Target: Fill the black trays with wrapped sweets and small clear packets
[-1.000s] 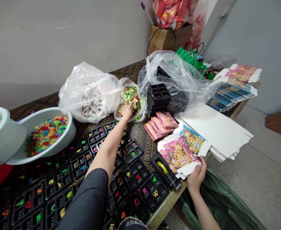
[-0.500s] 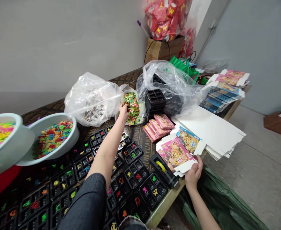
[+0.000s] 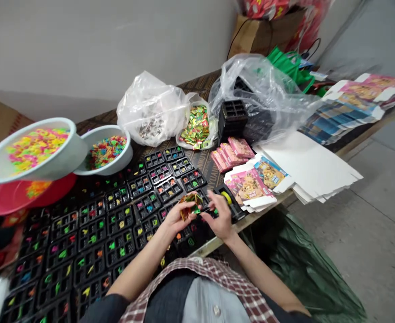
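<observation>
Left hand [image 3: 176, 217] grasping; right hand [image 3: 223, 218] beside it, fingers parted, contact unclear. Clock from hands: black trays [image 3: 119, 220], 8 to 11 o'clock; clear bag [image 3: 214, 133] of bright packets [image 3: 197, 123], 12; tape dispenser [image 3: 235, 207], 3; shiny packets [image 3: 194, 205], centre, in left hand.

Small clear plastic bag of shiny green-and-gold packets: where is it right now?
In the head view, the small bag sits just above centre, between the larger whitish plastic bag on its left and the stack of black plastic trays on its right.
</observation>
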Demonstrator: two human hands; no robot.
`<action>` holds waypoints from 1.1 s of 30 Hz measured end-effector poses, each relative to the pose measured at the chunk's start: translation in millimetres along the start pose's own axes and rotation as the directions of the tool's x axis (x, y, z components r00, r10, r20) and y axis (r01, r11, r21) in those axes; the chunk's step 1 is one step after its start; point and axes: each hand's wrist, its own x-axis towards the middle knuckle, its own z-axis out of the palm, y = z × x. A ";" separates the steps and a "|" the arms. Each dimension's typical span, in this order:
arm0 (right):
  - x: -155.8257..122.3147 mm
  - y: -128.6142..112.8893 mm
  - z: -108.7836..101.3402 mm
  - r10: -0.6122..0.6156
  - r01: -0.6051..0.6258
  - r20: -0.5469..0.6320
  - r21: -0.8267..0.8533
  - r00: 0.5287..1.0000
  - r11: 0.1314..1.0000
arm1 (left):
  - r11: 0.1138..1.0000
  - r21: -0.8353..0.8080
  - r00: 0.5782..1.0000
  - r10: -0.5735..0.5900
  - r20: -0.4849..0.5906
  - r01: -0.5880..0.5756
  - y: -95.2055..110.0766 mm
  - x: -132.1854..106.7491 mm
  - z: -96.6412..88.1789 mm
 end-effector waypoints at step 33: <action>-66.6 -78.8 20.0 0.138 -0.157 0.313 0.035 0.939 0.987 | 0.989 -0.089 0.987 0.104 -0.119 -0.115 -77.6 -113.1 -88.8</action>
